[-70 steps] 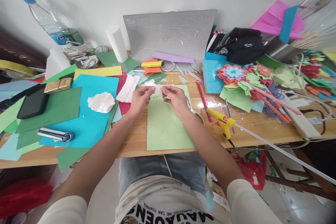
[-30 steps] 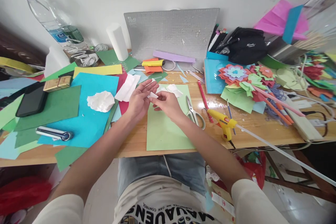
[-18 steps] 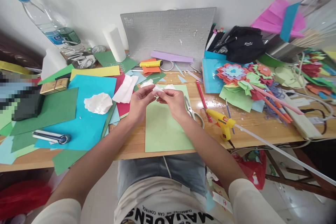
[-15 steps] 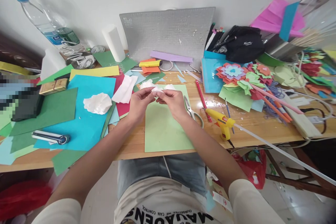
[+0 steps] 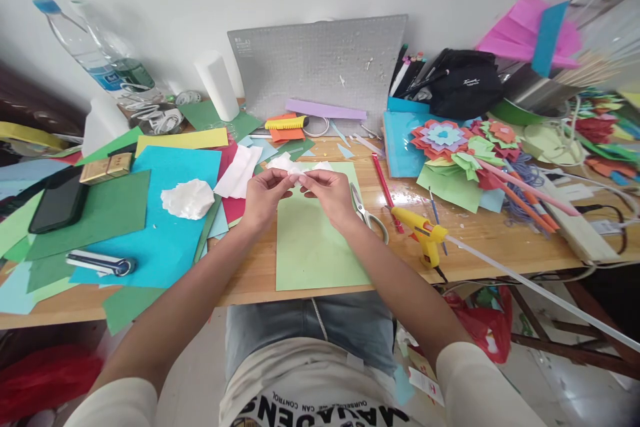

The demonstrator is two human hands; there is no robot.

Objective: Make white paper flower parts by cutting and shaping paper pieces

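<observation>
My left hand (image 5: 263, 195) and my right hand (image 5: 331, 196) meet over the top of a light green paper sheet (image 5: 320, 247). Both pinch a small piece of white tissue paper (image 5: 297, 172) between thumbs and fingertips, partly hidden by the fingers. More white tissue pieces (image 5: 283, 161) lie just behind the hands. Left of them, folded white tissue (image 5: 238, 172) rests on red paper, and a ruffled white tissue bundle (image 5: 187, 199) sits on a blue sheet (image 5: 165, 247). Close to my right wrist lie scissors (image 5: 367, 213), partly covered by the hand.
A yellow glue gun (image 5: 423, 230) and a red stick (image 5: 387, 190) lie to the right, near layered paper flowers (image 5: 443, 138). A grey cutting mat (image 5: 320, 67) leans on the wall. At left are a stapler (image 5: 101, 262), a phone (image 5: 59, 199) and green sheets.
My hands stay in almost the same place, with the fingertips shifting slightly on the white tissue paper. The view has turned a little to the left.
</observation>
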